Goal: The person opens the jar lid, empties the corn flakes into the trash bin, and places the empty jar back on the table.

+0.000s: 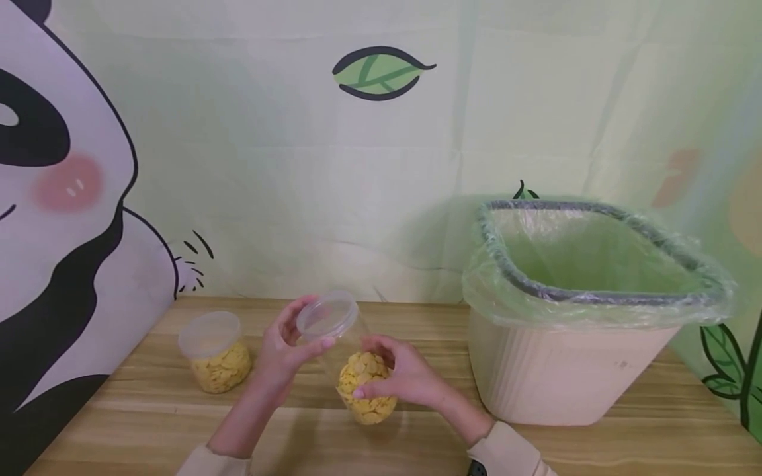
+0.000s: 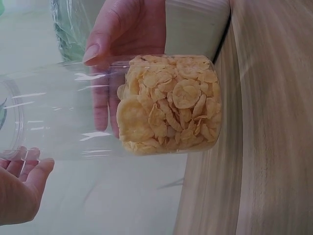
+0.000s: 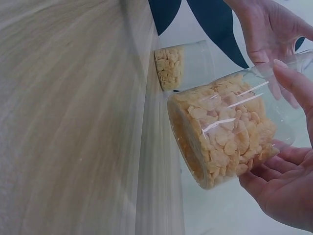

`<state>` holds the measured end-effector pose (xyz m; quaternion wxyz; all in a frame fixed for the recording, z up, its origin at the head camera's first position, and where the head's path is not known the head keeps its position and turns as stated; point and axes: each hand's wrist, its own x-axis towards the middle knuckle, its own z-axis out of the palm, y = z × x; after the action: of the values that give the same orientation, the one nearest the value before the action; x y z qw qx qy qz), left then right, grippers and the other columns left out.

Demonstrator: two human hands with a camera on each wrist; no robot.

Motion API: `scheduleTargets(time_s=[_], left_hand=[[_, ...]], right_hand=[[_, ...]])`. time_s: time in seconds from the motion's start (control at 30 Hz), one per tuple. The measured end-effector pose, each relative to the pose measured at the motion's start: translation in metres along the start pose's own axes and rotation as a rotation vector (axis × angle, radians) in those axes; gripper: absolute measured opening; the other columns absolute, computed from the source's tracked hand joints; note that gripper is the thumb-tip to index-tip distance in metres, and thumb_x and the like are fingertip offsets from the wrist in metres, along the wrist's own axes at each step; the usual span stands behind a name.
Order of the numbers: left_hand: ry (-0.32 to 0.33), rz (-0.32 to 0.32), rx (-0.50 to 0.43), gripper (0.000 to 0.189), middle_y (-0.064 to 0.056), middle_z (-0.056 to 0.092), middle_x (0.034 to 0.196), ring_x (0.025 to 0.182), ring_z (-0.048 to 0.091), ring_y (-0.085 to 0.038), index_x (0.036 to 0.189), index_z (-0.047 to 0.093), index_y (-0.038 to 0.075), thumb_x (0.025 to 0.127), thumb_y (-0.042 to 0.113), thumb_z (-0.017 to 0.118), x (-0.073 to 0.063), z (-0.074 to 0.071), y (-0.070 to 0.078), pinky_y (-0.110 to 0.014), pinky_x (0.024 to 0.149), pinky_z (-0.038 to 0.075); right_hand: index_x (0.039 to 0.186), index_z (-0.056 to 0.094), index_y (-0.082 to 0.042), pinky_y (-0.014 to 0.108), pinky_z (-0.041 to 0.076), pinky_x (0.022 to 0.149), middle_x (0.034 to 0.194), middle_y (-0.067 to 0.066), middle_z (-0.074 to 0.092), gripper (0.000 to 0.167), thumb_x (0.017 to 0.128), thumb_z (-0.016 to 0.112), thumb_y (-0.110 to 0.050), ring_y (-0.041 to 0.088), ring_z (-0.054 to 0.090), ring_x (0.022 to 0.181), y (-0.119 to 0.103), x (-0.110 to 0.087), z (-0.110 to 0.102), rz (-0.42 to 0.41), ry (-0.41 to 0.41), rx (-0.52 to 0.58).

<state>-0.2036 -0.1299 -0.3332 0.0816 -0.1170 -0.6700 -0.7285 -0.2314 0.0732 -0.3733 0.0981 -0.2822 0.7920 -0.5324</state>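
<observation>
A clear plastic jar [image 1: 348, 344], about half full of yellow cornflakes [image 2: 168, 105], is held tilted close over the wooden table, its top leaning left. My left hand [image 1: 280, 350] grips it near the round translucent lid [image 1: 327, 314], thumb on the near side. Lower down, my right hand [image 1: 411, 377] holds the jar around the flakes, thumb across the front. To the left of my left hand stands a second, shorter-looking jar [image 1: 215, 350], also with cornflakes in its lower part and a cloudy lid on top.
On the right of the table [image 1: 417, 456] stands a cream ribbed trash bin [image 1: 559, 370], lined with a clear bag [image 1: 506, 297] under a grey rim. A pale green backdrop with a panda [image 1: 77, 192] and leaf drawings hangs behind the table.
</observation>
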Motion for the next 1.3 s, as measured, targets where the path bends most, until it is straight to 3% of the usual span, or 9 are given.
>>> scheduleTargets(time_s=[0.7,0.9,1.03,1.3], left_hand=[[-0.052,-0.010,0.096,0.066,-0.014,0.044,0.130,0.115,0.043,-0.028,0.133,0.039,0.005,0.074,0.002,0.069,0.003,-0.003,0.004,-0.029,0.080,0.049],[-0.076,-0.022,0.105,0.067,-0.014,0.046,0.129,0.115,0.043,-0.027,0.132,0.041,0.007,0.072,0.002,0.071,0.003,-0.001,0.005,-0.033,0.080,0.049],[-0.091,-0.038,0.109,0.069,-0.014,0.047,0.130,0.117,0.043,-0.028,0.132,0.041,0.007,0.071,0.001,0.072,0.003,0.000,0.006,-0.035,0.084,0.047],[-0.112,-0.009,0.134,0.071,-0.015,0.046,0.130,0.117,0.043,-0.028,0.132,0.041,0.004,0.069,0.001,0.074,0.005,0.004,0.005,-0.042,0.093,0.042]], right_hand=[[0.125,0.047,0.001,0.044,0.033,0.102,0.124,0.015,0.053,0.066,0.071,0.078,-0.020,0.030,0.044,0.122,-0.004,0.000,0.002,-0.011,0.001,0.009],[0.130,0.042,0.003,0.044,0.033,0.102,0.127,0.018,0.050,0.072,0.071,0.078,-0.020,0.032,0.044,0.121,-0.006,0.001,0.001,-0.013,0.007,0.019],[0.129,0.043,0.004,0.044,0.034,0.101,0.126,0.019,0.050,0.070,0.071,0.077,-0.018,0.032,0.046,0.119,-0.008,0.003,0.000,-0.022,0.010,0.030],[0.126,0.046,0.001,0.045,0.036,0.100,0.124,0.015,0.053,0.067,0.070,0.078,-0.017,0.032,0.048,0.117,-0.012,0.004,-0.001,-0.024,0.029,0.041]])
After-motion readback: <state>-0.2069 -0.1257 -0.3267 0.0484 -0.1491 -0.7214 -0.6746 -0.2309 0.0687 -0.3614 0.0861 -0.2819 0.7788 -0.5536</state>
